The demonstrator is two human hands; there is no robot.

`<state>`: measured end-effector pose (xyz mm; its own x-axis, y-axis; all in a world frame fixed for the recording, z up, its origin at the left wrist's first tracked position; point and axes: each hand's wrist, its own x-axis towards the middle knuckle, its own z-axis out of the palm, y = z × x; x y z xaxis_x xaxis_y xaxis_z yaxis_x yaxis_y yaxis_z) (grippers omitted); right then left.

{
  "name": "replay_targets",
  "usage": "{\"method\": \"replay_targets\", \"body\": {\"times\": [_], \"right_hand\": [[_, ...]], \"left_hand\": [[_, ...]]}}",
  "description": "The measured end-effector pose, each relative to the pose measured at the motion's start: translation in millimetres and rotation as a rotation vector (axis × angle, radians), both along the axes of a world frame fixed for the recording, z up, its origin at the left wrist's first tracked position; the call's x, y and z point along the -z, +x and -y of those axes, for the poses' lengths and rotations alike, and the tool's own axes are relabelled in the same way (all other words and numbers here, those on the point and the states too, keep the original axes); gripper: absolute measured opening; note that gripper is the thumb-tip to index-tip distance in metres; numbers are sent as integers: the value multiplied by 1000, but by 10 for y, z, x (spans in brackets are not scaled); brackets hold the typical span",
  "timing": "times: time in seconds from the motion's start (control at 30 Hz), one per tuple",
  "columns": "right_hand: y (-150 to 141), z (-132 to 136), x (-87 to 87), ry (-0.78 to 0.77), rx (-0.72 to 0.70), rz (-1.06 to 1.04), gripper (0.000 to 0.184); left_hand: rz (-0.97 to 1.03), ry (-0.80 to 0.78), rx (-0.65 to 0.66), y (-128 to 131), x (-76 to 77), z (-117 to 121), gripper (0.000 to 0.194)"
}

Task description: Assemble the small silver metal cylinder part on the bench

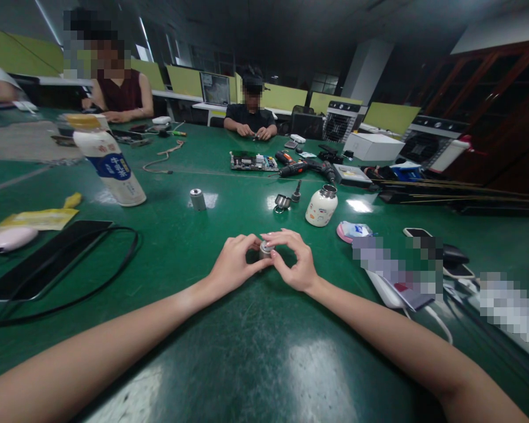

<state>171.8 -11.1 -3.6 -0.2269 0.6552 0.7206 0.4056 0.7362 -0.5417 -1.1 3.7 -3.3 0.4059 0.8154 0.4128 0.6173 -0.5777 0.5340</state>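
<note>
A small silvery metal cylinder (267,249) stands upright near the middle of the green table. My left hand (237,258) curves around its left side, thumb and fingers closed against it. From the other side my right hand (296,262) grips it too, with fingertips at its top and the thumb low on its side. The fingers hide much of its surface. Farther off to the left stands a similar metal cylinder (198,200) with a small nub on top. Beyond my right hand are a shiny metal cup-shaped lid (282,202) and an open cream-coloured flask (321,207).
A tilted-looking drink bottle (110,161), a dark tablet (48,258) and a looping black cable (134,252) lie left. A circuit board (253,161) and a power drill (293,168) sit farther back. Phones (418,233) and pouches occupy the right. Two people (251,114) sit across the table.
</note>
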Motion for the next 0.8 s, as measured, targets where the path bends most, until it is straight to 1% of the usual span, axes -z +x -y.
{"method": "replay_targets", "body": {"times": [0.23,0.43,0.67,0.73,0.8], "right_hand": [[6,1,-12,15,-18,0,21],[7,6,-10,35,1,33,20],[3,51,-2,46,-65,-22,41],[9,50,9,42,-75,-22,42],[19,45,25,64,-53,-47,38]], "left_hand": [[0,15,3,0,8,1,25],[-7,15,12,-6,17,1,23],[3,-13,-11,2,-4,12,25],[2,-17,-9,5,-6,14,26],[1,-14,-9,6,-4,13,27]]}}
